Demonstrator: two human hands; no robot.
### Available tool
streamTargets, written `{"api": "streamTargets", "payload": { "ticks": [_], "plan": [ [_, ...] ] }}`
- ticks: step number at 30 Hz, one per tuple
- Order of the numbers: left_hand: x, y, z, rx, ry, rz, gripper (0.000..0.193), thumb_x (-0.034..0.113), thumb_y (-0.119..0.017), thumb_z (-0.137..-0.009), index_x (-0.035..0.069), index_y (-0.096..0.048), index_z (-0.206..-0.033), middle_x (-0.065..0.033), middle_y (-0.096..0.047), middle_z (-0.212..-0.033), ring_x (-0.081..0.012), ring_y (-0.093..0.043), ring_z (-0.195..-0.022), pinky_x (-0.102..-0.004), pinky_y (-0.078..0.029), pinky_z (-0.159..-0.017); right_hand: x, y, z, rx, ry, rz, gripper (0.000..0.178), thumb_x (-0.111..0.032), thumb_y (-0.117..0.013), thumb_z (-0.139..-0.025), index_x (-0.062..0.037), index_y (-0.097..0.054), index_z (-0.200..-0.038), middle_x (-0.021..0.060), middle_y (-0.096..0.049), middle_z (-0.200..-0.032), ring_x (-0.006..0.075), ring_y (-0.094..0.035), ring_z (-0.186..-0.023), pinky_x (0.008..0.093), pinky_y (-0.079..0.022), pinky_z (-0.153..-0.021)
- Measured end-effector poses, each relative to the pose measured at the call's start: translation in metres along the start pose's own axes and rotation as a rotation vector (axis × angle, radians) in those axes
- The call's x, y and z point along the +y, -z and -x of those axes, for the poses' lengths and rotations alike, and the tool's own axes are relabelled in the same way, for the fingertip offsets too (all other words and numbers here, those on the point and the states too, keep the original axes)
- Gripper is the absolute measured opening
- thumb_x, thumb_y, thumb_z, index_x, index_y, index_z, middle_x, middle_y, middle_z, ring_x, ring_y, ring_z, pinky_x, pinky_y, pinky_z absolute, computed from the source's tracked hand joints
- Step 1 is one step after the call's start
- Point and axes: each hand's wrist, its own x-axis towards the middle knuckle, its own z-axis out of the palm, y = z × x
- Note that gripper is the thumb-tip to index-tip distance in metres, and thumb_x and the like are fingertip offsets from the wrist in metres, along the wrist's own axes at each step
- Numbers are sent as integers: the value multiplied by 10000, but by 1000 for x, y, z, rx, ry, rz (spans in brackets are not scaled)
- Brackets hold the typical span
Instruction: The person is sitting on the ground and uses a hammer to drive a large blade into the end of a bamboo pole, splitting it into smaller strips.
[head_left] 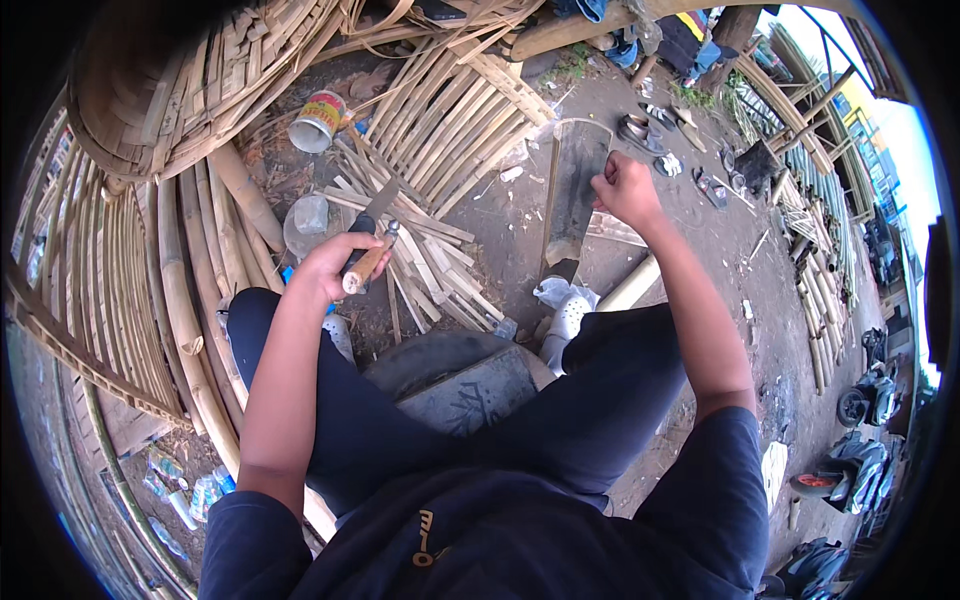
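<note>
My left hand (345,260) is closed around a knife (381,199) and a wooden-handled tool (363,270) together. The knife has a dark handle, and its blade points away from me. A small metal end shows on the wooden-handled tool, whose kind I cannot tell. Beyond this hand lies a pile of split bamboo strips (425,262). My right hand (627,190) is raised and closed, fingers curled in; whatever it may hold is hidden. Beside and below it is a long dark board (573,190) lying on the ground.
A woven bamboo slat panel (455,100) lies ahead, near a tin can (318,120). Bamboo poles (185,265) and a large basket (200,90) crowd the left. Sandals (640,133) lie to the right. Between my legs is a round block (430,350). Motorbikes (855,475) stand far right.
</note>
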Motion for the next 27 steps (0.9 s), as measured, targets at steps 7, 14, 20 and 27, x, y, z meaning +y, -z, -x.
{"api": "streamTargets", "payload": {
  "ticks": [7, 14, 20, 27],
  "plan": [
    [-3, -29, 26, 234, -20, -164, 351, 71, -616, -823, -131, -533, -1099, -182, -617, -959, -230, -628, -836, -297, -556, -720, 62, -23, 6, 41, -93, -46, 213, -91, -646, -757, 31, -498, -664, 180, -600, -598, 295, -675, -585, 372, -540, -537],
    [31, -61, -4, 97, -25, -168, 261, 67, -612, -825, -91, -551, -1024, -175, -627, -916, -230, -647, -794, -310, -572, -688, 77, -58, -7, 48, 84, 116, 183, -113, -655, -697, 48, -569, -701, 260, -613, -698, 421, -633, -712, 439, -521, -678],
    [17, -100, -25, 108, -254, -291, 217, 41, -651, -796, -23, -524, -960, -158, -627, -929, -202, -649, -809, -294, -573, -718, 83, -88, -21, 151, 58, 85, 181, -108, -651, -711, 39, -547, -690, 253, -596, -668, 413, -626, -670, 437, -511, -632],
    [12, -128, -31, 31, -346, -446, 225, 14, -682, -748, 26, -531, -913, -163, -649, -925, -191, -640, -762, -319, -527, -715, 111, -135, -23, 306, -152, 20, 193, -124, -648, -723, 25, -535, -676, 225, -596, -628, 385, -627, -613, 425, -509, -587]
  ]
}}
